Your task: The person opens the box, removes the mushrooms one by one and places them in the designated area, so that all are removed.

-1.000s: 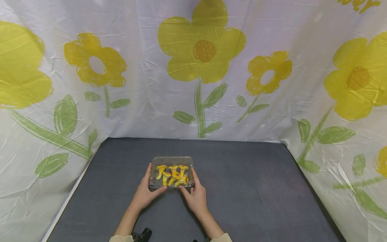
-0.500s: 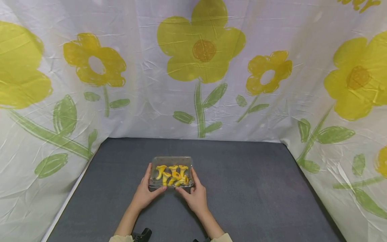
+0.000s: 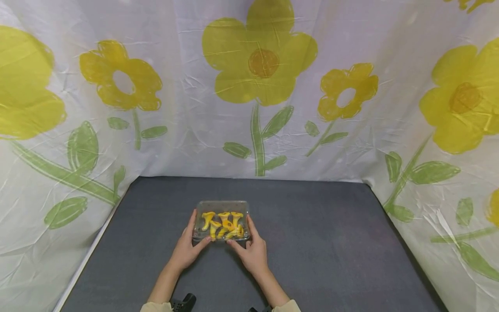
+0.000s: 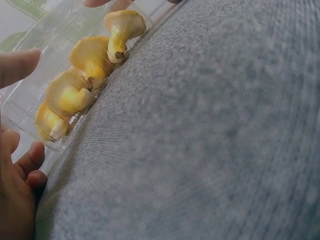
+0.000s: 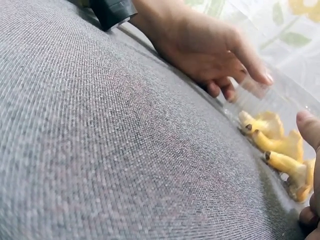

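Observation:
A clear plastic box point(image 3: 222, 206) with yellow trumpet-shaped mushrooms point(image 3: 227, 225) inside sits on the grey cloth-covered table. My left hand point(image 3: 185, 250) holds its left side, thumb along the near edge. On the opposite side my right hand point(image 3: 255, 255) grips the box the same way. In the left wrist view, the mushrooms point(image 4: 92, 60) show through the clear wall beside the left hand point(image 4: 15, 195). The right wrist view has the left hand point(image 5: 200, 47) across the box, with part of the right hand point(image 5: 315, 165) at the frame's edge.
A white curtain point(image 3: 187, 143) printed with yellow flowers encloses the back and sides of the dark grey table point(image 3: 331, 242). A black wrist device point(image 3: 185, 302) is by the left sleeve point(image 3: 156, 307); part of another shows near the right sleeve point(image 3: 287, 306).
The right thumb has shifted slightly left along the box's near edge. The head view has tilted a little; the box stays in place between both hands.

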The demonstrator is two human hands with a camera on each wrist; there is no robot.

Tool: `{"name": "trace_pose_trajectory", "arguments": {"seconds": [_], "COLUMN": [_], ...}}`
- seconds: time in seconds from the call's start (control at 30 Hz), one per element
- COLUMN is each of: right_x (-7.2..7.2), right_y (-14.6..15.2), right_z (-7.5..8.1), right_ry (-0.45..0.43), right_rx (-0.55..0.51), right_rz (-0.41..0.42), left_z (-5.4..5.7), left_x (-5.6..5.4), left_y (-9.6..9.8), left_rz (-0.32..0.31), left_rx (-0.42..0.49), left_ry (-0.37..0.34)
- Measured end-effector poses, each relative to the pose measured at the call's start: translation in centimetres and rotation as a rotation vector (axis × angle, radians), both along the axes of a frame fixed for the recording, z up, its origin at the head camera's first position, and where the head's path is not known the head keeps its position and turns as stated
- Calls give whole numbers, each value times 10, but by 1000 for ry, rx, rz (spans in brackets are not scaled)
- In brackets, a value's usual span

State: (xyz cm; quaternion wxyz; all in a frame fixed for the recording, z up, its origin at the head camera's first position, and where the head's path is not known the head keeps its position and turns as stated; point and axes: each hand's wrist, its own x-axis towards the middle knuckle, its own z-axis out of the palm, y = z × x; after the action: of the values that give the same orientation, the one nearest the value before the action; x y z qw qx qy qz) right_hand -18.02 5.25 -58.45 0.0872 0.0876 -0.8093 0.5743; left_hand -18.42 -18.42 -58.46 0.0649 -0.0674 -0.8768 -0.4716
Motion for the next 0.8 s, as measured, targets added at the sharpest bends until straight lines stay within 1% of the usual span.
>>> {"name": "trace_pose_trajectory", "arguments": {"seconds": [0.1, 0.17, 0.27, 0.37, 0.63, 0.8], "right_x": [0, 0, 0, -1, -2, -1], "right_y": [0, 0, 1, 1, 2, 2], "right_z": [0, 0, 0, 1, 3, 2], "right_ry": [11, 20, 24, 21, 6, 1], "right_rx": [-6, -13, -18, -20, -22, -30], "right_rz": [4, 4, 1, 4, 21, 25], "left_z": [2, 3, 3, 4, 4, 3], "left_x": [0, 1, 0, 0, -3, -3], "left_y": [0, -1, -2, -5, -8, -8], "left_rz": [-11, -23, -50, -81, -152, -170], "left_rx": [4, 9, 36, 70, 131, 151], "left_ry": [-5, -20, -56, -77, -67, -66]}}
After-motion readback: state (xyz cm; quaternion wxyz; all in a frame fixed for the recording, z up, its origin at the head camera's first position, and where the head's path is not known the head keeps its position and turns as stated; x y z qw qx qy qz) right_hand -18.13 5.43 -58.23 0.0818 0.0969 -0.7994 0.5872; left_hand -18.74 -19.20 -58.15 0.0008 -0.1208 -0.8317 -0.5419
